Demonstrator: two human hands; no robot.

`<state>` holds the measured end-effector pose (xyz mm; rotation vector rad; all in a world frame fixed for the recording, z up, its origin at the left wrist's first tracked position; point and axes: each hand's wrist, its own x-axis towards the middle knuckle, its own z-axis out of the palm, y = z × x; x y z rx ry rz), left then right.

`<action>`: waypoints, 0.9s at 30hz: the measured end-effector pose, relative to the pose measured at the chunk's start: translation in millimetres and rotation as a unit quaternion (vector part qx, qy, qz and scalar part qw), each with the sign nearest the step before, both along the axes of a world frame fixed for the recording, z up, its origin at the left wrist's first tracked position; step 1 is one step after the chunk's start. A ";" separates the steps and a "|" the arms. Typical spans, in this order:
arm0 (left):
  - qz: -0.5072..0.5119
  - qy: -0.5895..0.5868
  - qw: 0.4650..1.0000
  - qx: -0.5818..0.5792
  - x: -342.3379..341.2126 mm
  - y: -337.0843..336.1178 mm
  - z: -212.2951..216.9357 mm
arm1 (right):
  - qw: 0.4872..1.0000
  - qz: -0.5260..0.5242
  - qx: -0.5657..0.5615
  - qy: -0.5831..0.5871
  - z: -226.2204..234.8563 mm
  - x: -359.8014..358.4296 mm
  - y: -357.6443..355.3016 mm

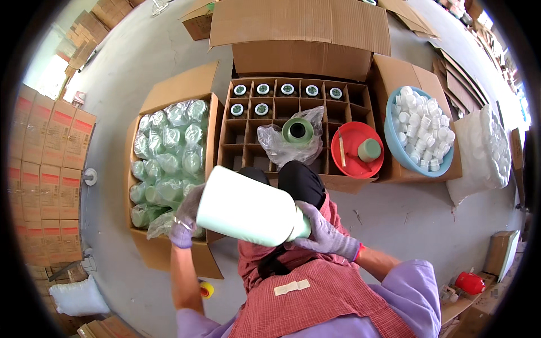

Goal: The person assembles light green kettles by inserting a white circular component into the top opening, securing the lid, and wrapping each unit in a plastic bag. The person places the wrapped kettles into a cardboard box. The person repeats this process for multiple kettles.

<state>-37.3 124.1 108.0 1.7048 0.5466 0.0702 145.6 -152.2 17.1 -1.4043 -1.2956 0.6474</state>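
Observation:
A large pale green flask (pixel 248 208) lies tilted across my lap, its wide base to the left and its narrower neck to the right. My left hand (pixel 189 214), in a grey-purple glove, grips the base end; some fingers are hidden behind it. Around the neck end closes my gloved right hand (pixel 327 231). Just beyond, another green flask (pixel 307 139) with a dark open mouth stands in crumpled clear plastic on the divided carton (pixel 225 141). Several white-and-green-topped flasks (pixel 287 89) fill some of the carton's far compartments.
At left, a carton (pixel 211 129) holds several plastic-wrapped green flasks (pixel 169 163). To the right are a red basin (pixel 344 132) with a green cup (pixel 369 150) and a thin tool (pixel 341 147), and a blue basin (pixel 394 143) of white caps (pixel 422 127). Boxes (pixel 51 169) are stacked far left.

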 end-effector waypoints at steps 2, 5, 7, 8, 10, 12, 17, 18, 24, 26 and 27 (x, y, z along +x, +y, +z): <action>-0.153 0.041 0.978 0.136 39.3 -2.6 26.1 | 0.988 0.085 -0.048 -0.123 -4.1 31.7 -5.5; -0.299 0.057 0.891 0.338 70.5 -35.9 -18.3 | 0.984 0.032 -0.096 -0.147 -3.0 78.0 36.1; -0.348 0.093 0.890 0.280 78.6 -46.2 -48.9 | 0.972 -0.032 -0.052 -0.227 -24.5 117.0 84.5; -0.370 0.132 0.876 0.280 88.8 -46.0 -41.6 | 0.945 -0.097 -0.040 -0.309 -67.8 141.7 104.5; -0.361 0.132 0.881 0.274 88.2 -47.1 -40.4 | 0.912 -0.110 -0.126 -0.375 -102.2 172.4 147.7; -0.354 0.098 0.878 0.305 88.2 -53.0 -37.9 | 0.855 -0.065 -0.223 -0.463 -147.2 196.8 175.8; -0.266 -0.033 0.897 0.351 77.4 -38.2 -23.4 | 0.740 0.115 -0.310 -0.585 -199.8 226.5 214.7; -0.201 -0.063 0.934 0.290 71.6 -33.1 -33.3 | 0.783 0.091 -0.273 -0.551 -184.9 219.9 218.6; 0.234 -0.153 0.940 -0.197 104.3 -10.0 -55.9 | 0.902 0.011 0.062 -0.427 -7.4 148.0 185.2; 0.140 -0.202 0.884 -0.397 121.7 -20.0 -46.7 | 0.908 0.001 0.086 -0.409 34.3 117.5 169.2; 0.150 -0.287 0.860 -0.395 127.6 -32.1 -46.7 | 0.914 -0.017 0.097 -0.392 48.0 104.3 164.5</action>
